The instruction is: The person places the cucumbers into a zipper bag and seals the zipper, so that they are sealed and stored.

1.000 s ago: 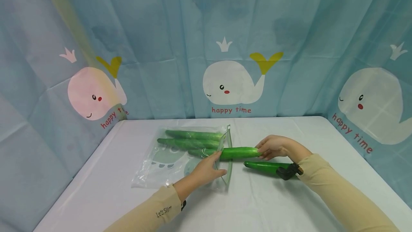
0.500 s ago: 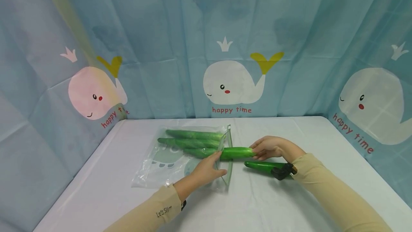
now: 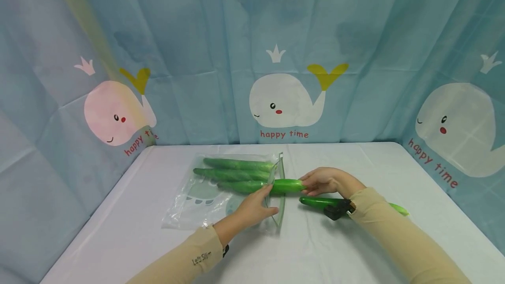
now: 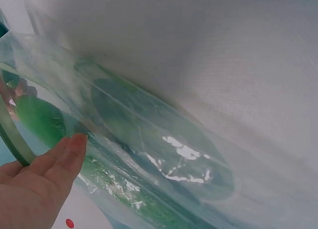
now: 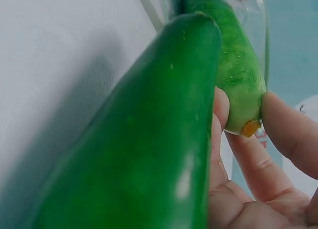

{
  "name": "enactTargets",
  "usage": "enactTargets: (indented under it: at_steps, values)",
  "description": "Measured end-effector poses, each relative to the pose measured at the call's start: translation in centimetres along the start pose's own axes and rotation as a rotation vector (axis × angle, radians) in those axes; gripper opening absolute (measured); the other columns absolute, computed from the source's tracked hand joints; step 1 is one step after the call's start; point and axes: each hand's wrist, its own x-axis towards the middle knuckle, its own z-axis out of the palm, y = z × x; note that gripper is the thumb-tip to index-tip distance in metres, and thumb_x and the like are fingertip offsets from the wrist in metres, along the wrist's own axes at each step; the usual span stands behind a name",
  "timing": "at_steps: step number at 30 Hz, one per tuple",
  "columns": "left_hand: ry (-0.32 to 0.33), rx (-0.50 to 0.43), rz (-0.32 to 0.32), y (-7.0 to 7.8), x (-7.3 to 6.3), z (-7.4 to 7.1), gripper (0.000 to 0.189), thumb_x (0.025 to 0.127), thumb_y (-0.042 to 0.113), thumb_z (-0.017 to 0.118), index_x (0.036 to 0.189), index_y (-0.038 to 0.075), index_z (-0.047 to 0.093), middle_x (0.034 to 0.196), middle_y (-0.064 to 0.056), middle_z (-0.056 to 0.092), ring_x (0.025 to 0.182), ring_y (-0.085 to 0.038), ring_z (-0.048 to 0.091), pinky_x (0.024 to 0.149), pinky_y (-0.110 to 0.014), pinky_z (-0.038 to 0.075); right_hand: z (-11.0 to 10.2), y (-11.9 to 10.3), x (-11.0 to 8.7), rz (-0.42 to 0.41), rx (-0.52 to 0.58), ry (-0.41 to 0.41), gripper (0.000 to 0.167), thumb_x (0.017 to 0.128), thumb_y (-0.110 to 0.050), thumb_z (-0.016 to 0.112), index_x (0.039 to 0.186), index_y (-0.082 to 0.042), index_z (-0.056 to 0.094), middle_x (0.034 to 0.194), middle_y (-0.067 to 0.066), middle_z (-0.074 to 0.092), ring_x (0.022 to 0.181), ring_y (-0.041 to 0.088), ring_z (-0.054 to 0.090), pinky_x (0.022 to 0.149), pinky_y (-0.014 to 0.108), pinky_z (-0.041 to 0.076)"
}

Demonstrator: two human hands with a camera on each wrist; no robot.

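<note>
A clear zip bag (image 3: 179, 216) lies flat with two cucumbers (image 3: 232, 175) inside, seen through the plastic. My left hand (image 3: 250, 208) holds the near side of its green-edged mouth, the thumb spread to the right. A third cucumber (image 3: 288, 186) passes through the mouth, its tip end in the bag and its pale end outside. My right hand (image 3: 325, 181) pinches that pale end, as the right wrist view shows close up on the cucumber (image 5: 241, 80). Another cucumber (image 3: 317, 202) lies on the table beneath my right wrist, its middle hidden by the sleeve.
A white-covered table (image 3: 315, 253) bears everything. Blue curtain (image 3: 201, 100) with printed whales stands along its back and sides. Wrist cameras, such as the black one (image 3: 337, 209) at my right cuff, sit close to the loose cucumber.
My right hand has moved left, sliding the held cucumber deeper into the bag. The pale end of the loose cucumber now shows past my right sleeve. My left hand has stayed in place.
</note>
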Motion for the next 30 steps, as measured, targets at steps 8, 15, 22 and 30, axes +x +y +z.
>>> enactTargets:
  at_steps: [8, 15, 22, 30]
  values:
    - [-0.006, -0.021, -0.02, -0.3, 0.2, 0.1, 0.071, 0.09, 0.021, 0.071, 0.148, -0.002, 0.036, 0.153, -0.021, 0.032, 0.138, -0.041, 0.033, 0.109, -0.055, 0.032, 0.9, -0.1, 0.9, 0.015, 0.013, 0.018, 0.05, 0.099, -0.002, 0.052, 0.141, 0.016, 0.033, 0.104, 0.017, 0.061, 0.082, 0.018, 0.066, 0.075, 0.028, 0.057]
    - [-0.004, -0.025, -0.015, -0.4, 0.2, 0.1, 0.072, 0.089, 0.022, 0.071, 0.147, -0.002, 0.037, 0.152, -0.022, 0.033, 0.137, -0.041, 0.033, 0.109, -0.056, 0.032, 1.6, -0.2, 1.5, 0.012, 0.022, 0.02, 0.046, 0.098, 0.003, 0.049, 0.139, 0.019, 0.035, 0.101, 0.018, 0.062, 0.079, 0.017, 0.067, 0.074, 0.029, 0.057]
    - [0.0, -0.02, -0.005, -0.5, 0.3, 0.2, 0.072, 0.089, 0.021, 0.072, 0.147, -0.003, 0.037, 0.152, -0.022, 0.033, 0.137, -0.041, 0.034, 0.109, -0.055, 0.032, 2.4, -0.7, 2.1, 0.011, 0.027, -0.005, 0.042, 0.099, 0.005, 0.046, 0.137, 0.019, 0.038, 0.097, 0.017, 0.064, 0.079, 0.017, 0.067, 0.072, 0.026, 0.057]
    - [-0.008, -0.016, -0.008, -0.6, 0.4, 0.2, 0.072, 0.089, 0.021, 0.072, 0.147, -0.002, 0.037, 0.152, -0.022, 0.034, 0.137, -0.041, 0.034, 0.11, -0.055, 0.031, 3.3, -0.8, 2.8, 0.031, 0.077, 0.025, 0.041, 0.099, 0.007, 0.045, 0.138, 0.019, 0.037, 0.111, 0.025, 0.06, 0.082, 0.02, 0.068, 0.076, 0.028, 0.058]
